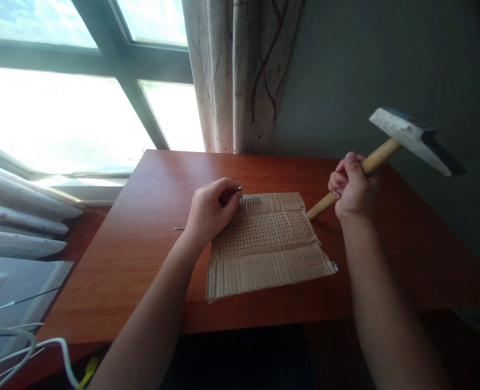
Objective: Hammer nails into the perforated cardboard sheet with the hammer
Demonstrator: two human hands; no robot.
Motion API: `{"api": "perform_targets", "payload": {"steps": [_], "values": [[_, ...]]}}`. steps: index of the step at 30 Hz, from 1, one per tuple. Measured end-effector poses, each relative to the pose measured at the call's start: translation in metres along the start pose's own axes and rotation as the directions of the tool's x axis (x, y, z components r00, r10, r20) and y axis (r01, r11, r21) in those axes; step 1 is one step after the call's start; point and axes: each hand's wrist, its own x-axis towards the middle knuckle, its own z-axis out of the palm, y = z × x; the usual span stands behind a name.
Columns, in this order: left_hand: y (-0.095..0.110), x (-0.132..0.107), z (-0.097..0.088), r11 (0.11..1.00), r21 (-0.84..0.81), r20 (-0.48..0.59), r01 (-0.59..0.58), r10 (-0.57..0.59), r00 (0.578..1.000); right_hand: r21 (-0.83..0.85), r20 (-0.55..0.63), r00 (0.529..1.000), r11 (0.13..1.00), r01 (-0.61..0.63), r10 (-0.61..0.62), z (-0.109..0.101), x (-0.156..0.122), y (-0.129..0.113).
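My right hand (354, 187) is wrapped round the wooden handle of a hammer (406, 129), its metal head raised to the right above the table. A sheet of cardboard (268, 265) with rows of small holes lies flat before me. At its far left corner my left hand (213, 208) pinches a nail (240, 188), whose dark head shows above the fingertips. Several upright nails (252, 199) stand in a row just right of those fingers. A loose metal nail or pin (179, 228) lies on the wood left of my left wrist, partly hidden by it.
The reddish-brown wooden table (142, 227) reaches to a curtain (240, 76) and a dark wall on the right. A bright window (53, 124) is at the left. White cables (63, 352) and a yellow strip (89, 371) are at the lower left.
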Motion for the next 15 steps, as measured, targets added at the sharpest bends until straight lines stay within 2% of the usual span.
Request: {"api": "perform_targets", "payload": {"steps": [4,15], "values": [[0.0000,0.0005,0.0002,1.000,-0.007,0.006,0.002,-0.002,1.000,0.044,-0.005,1.000,0.999,-0.003,0.003,-0.0002,-0.0005,-0.0010],[0.0004,0.0008,0.0004,1.000,-0.017,-0.001,-0.015,0.015,1.000,-0.001,0.006,1.000,1.000,-0.006,0.006,0.0012,-0.0016,-0.0013]]}}
